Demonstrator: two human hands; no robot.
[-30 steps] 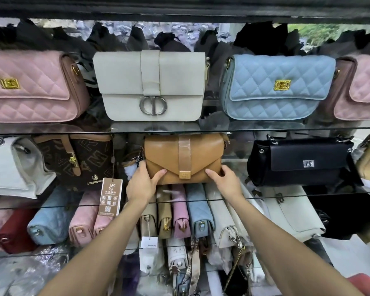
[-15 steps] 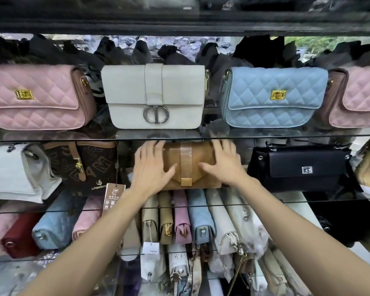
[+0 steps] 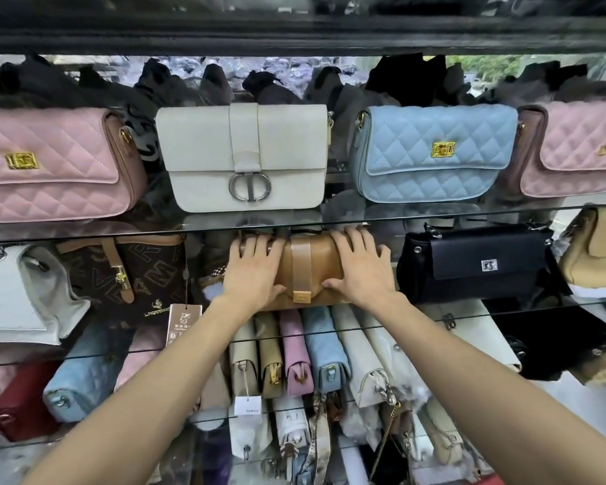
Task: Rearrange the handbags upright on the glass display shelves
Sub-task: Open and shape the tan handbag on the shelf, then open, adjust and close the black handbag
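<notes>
A tan leather handbag (image 3: 312, 266) with a centre strap and gold clasp stands on the middle glass shelf (image 3: 469, 306). My left hand (image 3: 252, 271) lies flat on its left half, fingers straight and spread. My right hand (image 3: 361, 266) lies flat on its right half in the same way. Both thumbs point toward the clasp. The upper glass shelf (image 3: 364, 218) carries a pink quilted bag (image 3: 49, 166), a white bag (image 3: 242, 159), a light blue quilted bag (image 3: 434, 152) and another pink bag (image 3: 574, 148), all upright.
Left of the tan bag stand a brown monogram bag (image 3: 126, 274) with a hanging tag and a white bag (image 3: 18, 292). A black bag (image 3: 476, 264) and a beige bag (image 3: 599, 250) stand to the right. Several bags are packed side by side on the lower shelves.
My hands went from holding the tan bag's lower corners to lying flat on its front face. The bag has been pushed back on the shelf. The camera has tilted up slightly.
</notes>
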